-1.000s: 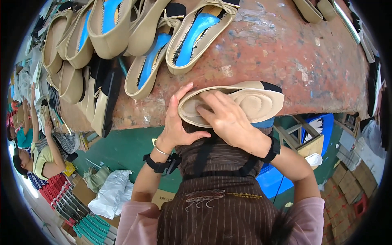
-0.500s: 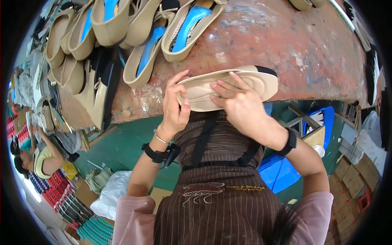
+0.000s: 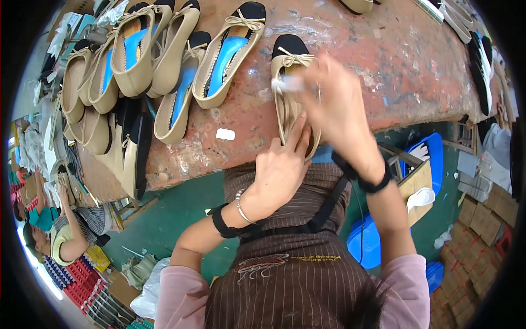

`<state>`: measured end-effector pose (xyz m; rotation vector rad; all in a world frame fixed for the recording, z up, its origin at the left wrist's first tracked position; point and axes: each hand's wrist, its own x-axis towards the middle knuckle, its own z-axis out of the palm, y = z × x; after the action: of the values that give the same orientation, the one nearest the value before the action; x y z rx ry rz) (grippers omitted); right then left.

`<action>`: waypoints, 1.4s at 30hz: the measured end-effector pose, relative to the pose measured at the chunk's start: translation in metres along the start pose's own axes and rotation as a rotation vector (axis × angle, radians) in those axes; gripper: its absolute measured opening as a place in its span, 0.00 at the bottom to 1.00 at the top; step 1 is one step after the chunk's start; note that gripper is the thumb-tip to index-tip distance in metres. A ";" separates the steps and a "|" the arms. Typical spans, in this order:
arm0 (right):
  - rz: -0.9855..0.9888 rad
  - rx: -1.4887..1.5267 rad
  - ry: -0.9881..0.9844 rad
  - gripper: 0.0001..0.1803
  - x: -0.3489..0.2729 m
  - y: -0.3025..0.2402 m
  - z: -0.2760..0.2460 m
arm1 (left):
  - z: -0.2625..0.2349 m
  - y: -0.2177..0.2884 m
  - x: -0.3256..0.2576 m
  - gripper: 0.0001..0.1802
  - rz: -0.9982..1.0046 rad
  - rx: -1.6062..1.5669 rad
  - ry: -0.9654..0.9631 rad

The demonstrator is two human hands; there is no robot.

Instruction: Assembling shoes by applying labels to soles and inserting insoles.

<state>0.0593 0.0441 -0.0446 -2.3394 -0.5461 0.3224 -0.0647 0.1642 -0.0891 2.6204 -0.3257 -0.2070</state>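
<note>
A beige flat shoe (image 3: 289,82) with a black toe cap and a small bow lies upright on the worn reddish table (image 3: 405,66), its heel toward me. My left hand (image 3: 282,170) grips the heel end at the table's near edge. My right hand (image 3: 334,104), blurred by motion, hovers over the shoe's opening and pinches a small white piece (image 3: 287,84) just behind the bow.
Several more beige flats with blue linings (image 3: 224,57) lie in a row to the left, with others stacked at the table's left end (image 3: 104,131). A small white scrap (image 3: 225,134) lies near the edge. Another person (image 3: 66,236) sits low left. Blue bins (image 3: 367,241) stand beside my apron.
The shoe was held sole-up in both hands against the table edge; now it rests right way up on the table. My right hand has risen over its opening with a white piece.
</note>
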 end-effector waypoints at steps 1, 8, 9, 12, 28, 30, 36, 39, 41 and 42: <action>-0.140 -0.111 0.080 0.17 -0.022 0.003 0.009 | 0.005 0.001 0.002 0.22 -0.018 0.059 -0.042; -0.214 -0.398 0.233 0.30 -0.017 0.033 0.061 | 0.009 0.002 0.003 0.18 -0.034 0.140 -0.080; -0.219 -0.400 0.229 0.30 0.004 0.030 0.059 | 0.009 0.002 0.003 0.18 -0.018 0.137 -0.028; 0.058 -0.559 -0.241 0.34 0.034 0.029 0.056 | 0.011 -0.001 0.005 0.20 -0.028 0.107 0.024; -0.269 -0.606 0.042 0.34 -0.013 0.032 0.067 | 0.023 -0.011 0.001 0.18 0.007 0.095 -0.107; -0.005 -0.613 -0.254 0.24 0.039 0.034 0.052 | 0.015 -0.009 0.004 0.22 0.051 0.047 -0.065; -0.489 -0.606 0.244 0.15 0.043 0.033 0.041 | -0.024 -0.035 -0.011 0.19 0.122 -0.127 0.029; -0.051 0.201 -0.184 0.15 0.083 -0.006 -0.046 | -0.113 -0.077 -0.037 0.19 0.123 -0.506 0.029; -0.042 0.116 0.030 0.15 0.147 -0.004 -0.063 | -0.188 -0.101 -0.068 0.23 0.114 -0.618 0.098; -0.193 0.111 0.160 0.15 0.185 0.004 -0.056 | -0.212 -0.105 -0.101 0.33 0.078 -0.536 0.429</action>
<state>0.2440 0.0950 -0.0211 -2.1624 -0.6526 0.0725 -0.0986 0.3762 0.0525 2.0470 -0.1870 0.2608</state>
